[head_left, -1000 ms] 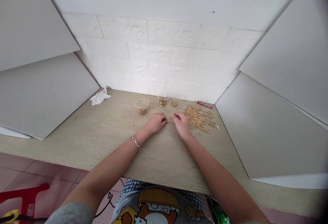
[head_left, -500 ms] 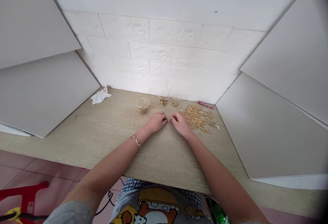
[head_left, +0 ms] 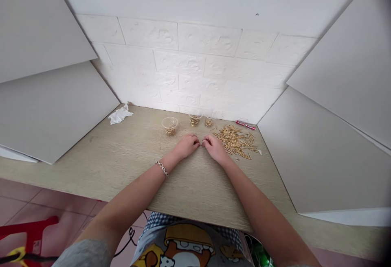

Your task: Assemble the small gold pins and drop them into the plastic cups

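Observation:
My left hand and my right hand meet almost fingertip to fingertip over the middle of the table. Both are closed in a pinch. Something tiny sits between the fingertips, too small to name. Just right of my right hand spreads a pile of thin gold-coloured sticks. Behind my left hand stands a clear plastic cup with small gold pieces in it. Farther back are a second clear cup of gold pieces and a smaller one with fewer.
A red tube-like packet lies by the back wall at right. Crumpled white tissue rests at the back left. Grey-white panels flank the wooden table. Tiny bits are scattered around the left cup.
Both hands stay in nearly the same place, with only a slight shift of the fingertips. Cups and pile look unchanged.

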Demonstrator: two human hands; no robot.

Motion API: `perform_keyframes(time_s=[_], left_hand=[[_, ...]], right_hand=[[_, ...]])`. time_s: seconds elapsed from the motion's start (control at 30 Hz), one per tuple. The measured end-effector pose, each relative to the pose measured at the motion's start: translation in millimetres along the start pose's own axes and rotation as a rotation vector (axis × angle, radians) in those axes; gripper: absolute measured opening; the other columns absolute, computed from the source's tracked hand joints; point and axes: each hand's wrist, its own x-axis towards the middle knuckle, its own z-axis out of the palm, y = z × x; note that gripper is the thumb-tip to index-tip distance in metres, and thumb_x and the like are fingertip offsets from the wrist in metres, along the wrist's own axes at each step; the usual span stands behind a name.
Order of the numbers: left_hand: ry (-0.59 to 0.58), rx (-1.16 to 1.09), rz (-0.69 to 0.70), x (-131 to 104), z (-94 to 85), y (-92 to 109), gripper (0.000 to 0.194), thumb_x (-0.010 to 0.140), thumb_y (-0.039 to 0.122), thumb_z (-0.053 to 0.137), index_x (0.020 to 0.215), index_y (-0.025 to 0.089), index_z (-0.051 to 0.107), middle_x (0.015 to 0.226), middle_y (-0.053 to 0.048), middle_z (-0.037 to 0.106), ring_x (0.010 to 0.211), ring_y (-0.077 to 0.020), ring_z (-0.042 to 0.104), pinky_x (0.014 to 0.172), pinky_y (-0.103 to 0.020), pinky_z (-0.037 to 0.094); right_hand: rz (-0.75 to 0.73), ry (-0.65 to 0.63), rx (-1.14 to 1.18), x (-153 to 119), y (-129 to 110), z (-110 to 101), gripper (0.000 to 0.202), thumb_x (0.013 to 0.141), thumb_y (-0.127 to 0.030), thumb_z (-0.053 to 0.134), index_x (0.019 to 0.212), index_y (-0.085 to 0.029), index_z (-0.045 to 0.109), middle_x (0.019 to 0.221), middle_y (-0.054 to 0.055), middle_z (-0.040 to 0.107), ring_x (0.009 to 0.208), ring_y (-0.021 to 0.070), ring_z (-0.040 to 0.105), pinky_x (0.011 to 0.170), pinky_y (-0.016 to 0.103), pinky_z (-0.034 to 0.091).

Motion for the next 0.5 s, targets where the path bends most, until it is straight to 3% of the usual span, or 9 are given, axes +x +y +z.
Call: perform_keyframes(time_s=[0.37,0.5], left_hand=[[-0.006,-0.003,0.005,-0.2,0.1,-1.2,0.018,0.079,0.018,0.047,0.07,0.015,0.062,0.079,-0.005,0.061,0.079,-0.0145,0.055,0.075,-0.025,0.043],[-0.007,-0.011,0.004,-0.1,0.5,-1.7,0.017,0.078,0.018,0.048,0.069,0.015,0.062,0.08,-0.005,0.061,0.08,-0.0149,0.055,0.076,-0.026,0.043]], right_hand=[[-0.112,0.009,-0.078,-2.1,1.3,4.5,0.015,0.078,-0.017,0.041,0.075,-0.019,0.056,0.07,0.001,0.061,0.066,0.0138,0.053,0.066,0.026,0.037],[-0.083,0.044,-0.034,-2.3,1.7,4.6,0.014,0.077,-0.019,0.042,0.075,-0.019,0.055,0.071,0.001,0.061,0.066,0.0142,0.053,0.066,0.026,0.038]])
